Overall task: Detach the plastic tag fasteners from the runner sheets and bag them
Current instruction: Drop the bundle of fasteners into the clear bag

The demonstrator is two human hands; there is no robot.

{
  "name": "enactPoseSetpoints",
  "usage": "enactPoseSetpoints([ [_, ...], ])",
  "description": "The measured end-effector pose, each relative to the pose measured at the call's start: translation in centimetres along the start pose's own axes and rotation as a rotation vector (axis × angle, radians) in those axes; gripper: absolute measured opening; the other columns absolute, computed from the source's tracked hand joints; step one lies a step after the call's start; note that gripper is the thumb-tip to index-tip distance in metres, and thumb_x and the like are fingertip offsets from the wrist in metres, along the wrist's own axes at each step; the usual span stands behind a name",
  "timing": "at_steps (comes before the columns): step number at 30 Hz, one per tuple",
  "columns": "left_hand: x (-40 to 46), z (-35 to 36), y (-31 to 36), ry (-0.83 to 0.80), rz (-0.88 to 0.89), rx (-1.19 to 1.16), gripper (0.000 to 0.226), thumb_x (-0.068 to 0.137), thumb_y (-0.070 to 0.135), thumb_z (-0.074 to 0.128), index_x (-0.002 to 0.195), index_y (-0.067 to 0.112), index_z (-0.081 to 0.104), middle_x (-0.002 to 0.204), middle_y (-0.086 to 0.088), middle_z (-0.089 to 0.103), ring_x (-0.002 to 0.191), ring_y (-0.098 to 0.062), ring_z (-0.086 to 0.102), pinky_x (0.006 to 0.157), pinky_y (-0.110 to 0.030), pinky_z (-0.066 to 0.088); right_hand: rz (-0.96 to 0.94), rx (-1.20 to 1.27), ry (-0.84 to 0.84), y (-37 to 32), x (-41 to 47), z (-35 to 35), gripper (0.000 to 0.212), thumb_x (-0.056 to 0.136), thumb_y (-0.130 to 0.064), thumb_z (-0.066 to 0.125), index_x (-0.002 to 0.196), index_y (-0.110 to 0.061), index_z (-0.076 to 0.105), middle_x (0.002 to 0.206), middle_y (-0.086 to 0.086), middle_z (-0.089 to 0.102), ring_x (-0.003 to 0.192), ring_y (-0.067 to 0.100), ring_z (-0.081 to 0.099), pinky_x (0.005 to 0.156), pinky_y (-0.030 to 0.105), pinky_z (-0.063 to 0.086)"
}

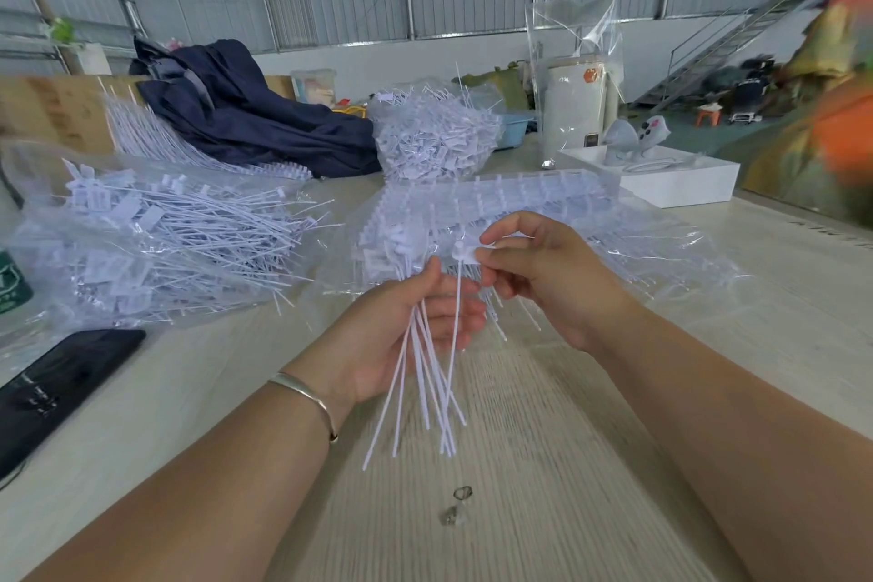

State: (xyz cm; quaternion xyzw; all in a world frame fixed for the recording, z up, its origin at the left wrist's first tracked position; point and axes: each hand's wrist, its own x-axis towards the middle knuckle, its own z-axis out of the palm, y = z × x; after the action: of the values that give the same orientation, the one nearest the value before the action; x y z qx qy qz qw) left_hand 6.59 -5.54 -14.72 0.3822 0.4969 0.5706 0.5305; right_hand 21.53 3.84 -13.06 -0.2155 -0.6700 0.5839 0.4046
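Head view. Fingers (491, 258) of the right hand (552, 279) pinch the flat head of one tag fastener (459, 298); the left hand (406, 326) curls round a bundle of fasteners (425, 373), tails hanging toward the tabletop (543, 463). Runner sheets (510, 199) lie just behind; a clear bag of fasteners (179, 246) lies left.

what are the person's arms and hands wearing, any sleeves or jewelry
Both forearms are bare, with no sleeves or gloves in view. The left hand has a thin silver bangle at its wrist. The right hand shows no ring or watch.
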Motion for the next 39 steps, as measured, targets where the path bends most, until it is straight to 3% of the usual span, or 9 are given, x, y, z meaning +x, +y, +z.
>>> enactPoseSetpoints([
  [5,-0.1,0.2,0.2,0.008,-0.004,0.025,0.037,0.094,0.041,0.05,0.094,0.012,0.072,0.068,0.0,0.067,0.055,-0.012,0.063,0.049,-0.021,0.05,-0.062,-0.029,0.052,0.2,0.1,0.2,0.014,0.085,-0.001,0.068,0.092,-0.006,0.057,0.06,0.007,0.062,0.047,0.016,0.047,0.05,0.021,0.041],
  [9,0.0,0.1,0.6,-0.007,-0.008,-0.118,0.033,0.084,0.042,0.055,0.091,0.01,0.061,0.053,0.006,0.039,0.036,-0.004,0.032,0.033,-0.016,0.029,-0.027,-0.032,0.015,0.5,0.1,0.5,0.02,0.085,-0.008,0.071,0.099,-0.006,0.058,0.065,0.007,0.064,0.05,0.016,0.052,0.056,0.026,0.044],
  [14,0.2,-0.1,1.0,0.013,0.087,-0.201,0.038,0.082,0.054,0.056,0.066,0.02,0.048,0.053,0.008,0.025,0.033,-0.002,0.022,0.03,-0.014,0.022,0.121,-0.093,-0.176,0.6,-0.3,1.1,0.055,0.077,-0.028,0.077,0.123,-0.012,0.053,0.093,0.008,0.069,0.075,0.017,0.066,0.071,0.032,0.052],
  [17,-0.1,-0.2,1.2,-0.043,0.161,-0.25,0.048,0.084,0.046,0.059,0.048,0.022,0.038,0.049,0.007,0.023,0.032,-0.003,0.023,0.032,-0.014,0.024,0.234,-0.013,-0.323,0.4,-0.8,1.5,0.078,0.066,-0.033,0.078,0.134,-0.011,0.046,0.102,0.008,0.07,0.091,0.02,0.07,0.08,0.034,0.056],
  [22,-0.1,-0.2,1.1,0.021,0.206,-0.369,0.057,0.089,0.043,0.054,0.043,0.019,0.031,0.058,-0.001,0.037,0.049,-0.012,0.038,0.051,-0.022,0.034,0.38,0.188,-0.617,0.4,-1.4,2.1,0.052,0.081,-0.02,0.067,0.128,-0.004,0.052,0.116,0.015,0.066,0.105,0.032,0.063,0.104,0.052,0.045],
  [25,0.0,-0.1,1.0,0.134,0.262,-0.322,0.061,0.095,0.045,0.045,0.043,0.016,0.033,0.065,-0.006,0.049,0.059,-0.015,0.045,0.055,-0.023,0.045,0.411,0.172,-0.725,0.2,-1.8,2.3,0.048,0.089,-0.025,0.057,0.13,-0.001,0.051,0.116,0.021,0.061,0.108,0.037,0.059,0.097,0.049,0.048],
  [29,0.1,0.1,0.8,0.287,0.341,-0.145,0.064,0.099,0.051,0.039,0.044,0.018,0.038,0.065,-0.003,0.053,0.06,-0.011,0.049,0.065,-0.026,0.042,0.422,0.145,-0.767,-0.1,-1.8,2.0,0.053,0.09,-0.029,0.056,0.133,0.001,0.048,0.112,0.027,0.064,0.104,0.04,0.063,0.087,0.042,0.053],
  [35,0.7,-0.1,0.3,0.641,0.405,0.154,0.068,0.097,0.054,0.043,0.035,0.023,0.046,0.051,0.008,0.054,0.05,-0.008,0.049,0.06,-0.029,0.037,0.371,0.034,-0.724,0.2,-1.6,1.7,0.024,0.091,-0.018,0.062,0.113,-0.009,0.06,0.084,0.011,0.066,0.073,0.023,0.064,0.066,0.03,0.054],
  [39,0.9,-0.7,0.2,0.661,0.381,0.139,0.069,0.096,0.057,0.043,0.035,0.024,0.049,0.052,0.008,0.055,0.058,-0.012,0.051,0.065,-0.03,0.039,0.339,-0.057,-0.655,0.4,-1.5,1.9,0.021,0.085,-0.022,0.068,0.103,-0.011,0.067,0.079,0.007,0.057,0.067,0.014,0.055,0.061,0.023,0.049],
])
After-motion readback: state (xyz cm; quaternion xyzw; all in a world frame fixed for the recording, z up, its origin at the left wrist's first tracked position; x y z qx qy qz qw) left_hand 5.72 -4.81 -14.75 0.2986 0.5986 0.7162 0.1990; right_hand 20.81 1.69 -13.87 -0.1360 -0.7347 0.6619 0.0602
